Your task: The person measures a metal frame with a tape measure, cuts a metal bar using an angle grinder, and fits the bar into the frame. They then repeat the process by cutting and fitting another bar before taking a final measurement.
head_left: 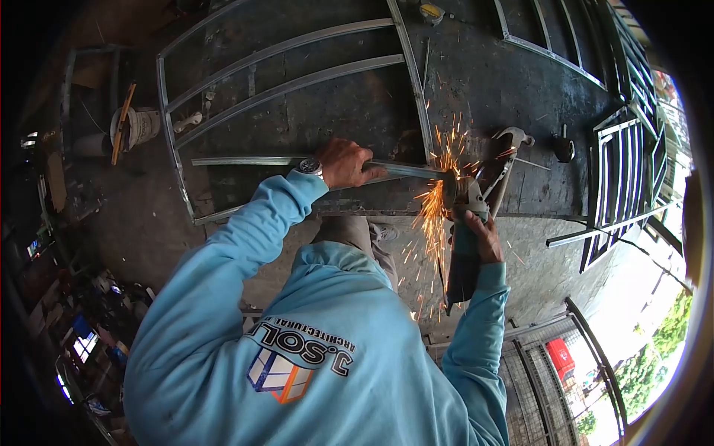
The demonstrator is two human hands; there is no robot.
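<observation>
My left hand (344, 163), a watch at its wrist, is closed around a thin metal bar (410, 170) that lies roughly level across the near side of a dark worktable (335, 111). In my right hand (485, 236) is an angle grinder (465, 256), its body pointing back toward me. Where its disc meets the bar's right end, orange sparks (435, 204) spray up and down. The disc itself is mostly hidden by guard and sparks. A claw hammer (512, 141) lies just right of the grinder.
A welded metal frame (405, 56) spans the table beyond my hands. At the far edge sits a yellow tape measure (431, 13). More barred metal frames (621, 175) stand to the right. A white bucket (143, 128) is at the left, and a red object (560, 358) at the lower right.
</observation>
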